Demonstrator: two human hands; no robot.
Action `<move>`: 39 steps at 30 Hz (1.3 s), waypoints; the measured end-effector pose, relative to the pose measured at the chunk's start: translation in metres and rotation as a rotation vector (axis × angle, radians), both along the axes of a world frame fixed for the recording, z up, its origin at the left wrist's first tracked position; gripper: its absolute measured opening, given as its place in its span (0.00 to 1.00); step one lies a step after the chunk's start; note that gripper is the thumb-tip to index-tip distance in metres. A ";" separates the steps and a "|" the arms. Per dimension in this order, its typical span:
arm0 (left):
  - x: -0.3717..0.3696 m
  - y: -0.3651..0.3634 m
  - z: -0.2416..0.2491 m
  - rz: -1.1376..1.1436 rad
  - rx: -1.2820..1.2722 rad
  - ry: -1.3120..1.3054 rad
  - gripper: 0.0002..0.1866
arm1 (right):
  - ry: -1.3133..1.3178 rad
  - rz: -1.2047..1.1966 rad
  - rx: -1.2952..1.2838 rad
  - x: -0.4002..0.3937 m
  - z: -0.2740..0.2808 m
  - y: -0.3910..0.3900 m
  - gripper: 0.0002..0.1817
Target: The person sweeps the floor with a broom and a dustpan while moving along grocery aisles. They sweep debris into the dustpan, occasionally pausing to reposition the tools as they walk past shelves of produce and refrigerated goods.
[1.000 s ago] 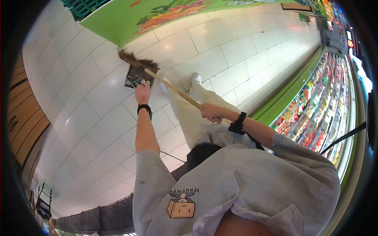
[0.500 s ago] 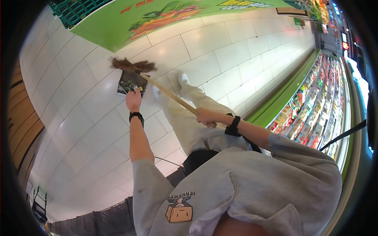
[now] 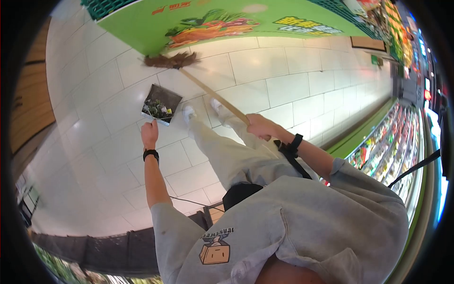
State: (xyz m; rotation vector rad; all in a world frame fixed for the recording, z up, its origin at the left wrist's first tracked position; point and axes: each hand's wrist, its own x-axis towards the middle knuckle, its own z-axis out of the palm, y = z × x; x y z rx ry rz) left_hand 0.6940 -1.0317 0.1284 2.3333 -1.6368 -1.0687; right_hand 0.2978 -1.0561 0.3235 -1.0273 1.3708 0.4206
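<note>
Your left hand [image 3: 149, 133] grips dustpan [image 3: 161, 104], loaded with scraps, low over floor [image 3: 265, 90]. Right hand [image 3: 259, 127] closed round broom [image 3: 208, 89] handle; bristles beside green display [image 3: 227, 19]. Risk: tilt pan, scraps spill. Wide sweep hits display base.

A single head-worn fisheye camera looks steeply down from above the person's grey sweatshirt [image 3: 293, 227], close to the chest and arms. It faces forward along the white tiled floor [image 3: 283, 85], whose curved edges take in the green display base [image 3: 236, 19] and refrigerated shelves [image 3: 383, 156].
</note>
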 end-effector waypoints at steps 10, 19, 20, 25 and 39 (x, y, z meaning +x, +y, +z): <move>0.007 -0.050 -0.088 0.093 -0.035 -0.119 0.25 | -0.032 -0.082 0.179 0.014 -0.113 -0.034 0.05; 0.019 -0.042 -0.079 0.171 -0.099 -0.123 0.25 | -0.258 -0.298 0.512 0.007 -0.067 -0.057 0.07; 0.023 -0.039 -0.080 0.191 -0.134 -0.096 0.25 | -0.243 -0.300 0.494 0.009 -0.064 -0.060 0.06; 0.033 0.011 -0.029 0.315 -0.244 -0.160 0.25 | -0.290 -0.245 0.365 -0.008 -0.013 -0.081 0.07; -0.006 0.263 0.186 1.441 -0.748 0.165 0.18 | -0.861 0.672 -0.266 0.079 -0.137 -0.162 0.08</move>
